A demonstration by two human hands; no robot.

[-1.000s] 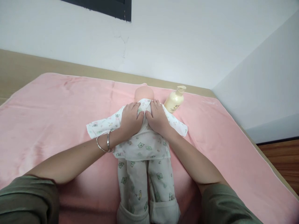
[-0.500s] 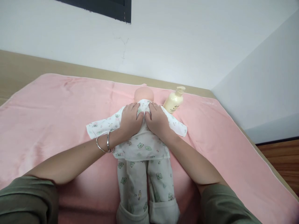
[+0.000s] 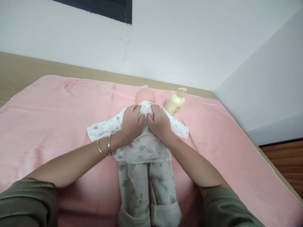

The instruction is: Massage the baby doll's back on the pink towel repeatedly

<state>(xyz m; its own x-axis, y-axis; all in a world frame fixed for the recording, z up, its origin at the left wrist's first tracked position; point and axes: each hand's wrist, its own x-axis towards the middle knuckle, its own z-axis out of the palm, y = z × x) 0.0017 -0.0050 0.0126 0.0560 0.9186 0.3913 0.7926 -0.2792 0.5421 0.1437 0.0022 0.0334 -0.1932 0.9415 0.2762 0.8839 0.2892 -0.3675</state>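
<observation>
A baby doll (image 3: 145,95) lies stretched out on a pink blanket (image 3: 56,107), its head away from me and its arms spread to the sides. It wears a white printed top (image 3: 144,148) and matching trousers (image 3: 138,186) with folded-up cuffs. My left hand (image 3: 132,121), with silver bangles (image 3: 109,145) at the wrist, lies flat on the upper left of the top. On the upper right of the top rests my right hand (image 3: 159,121), likewise flat. My thumbs point toward each other, close together at the middle.
A cream pump bottle (image 3: 175,101) leans on the blanket just beyond the doll's right-hand sleeve. Behind the blanket runs a beige table edge (image 3: 94,71) along a white wall (image 3: 177,41). A dark frame (image 3: 113,11) is at the top, and brown wood (image 3: 284,160) shows at far right.
Both hands stay in the same place on the doll's top. The whole view has shifted very slightly; nothing else has visibly moved.
</observation>
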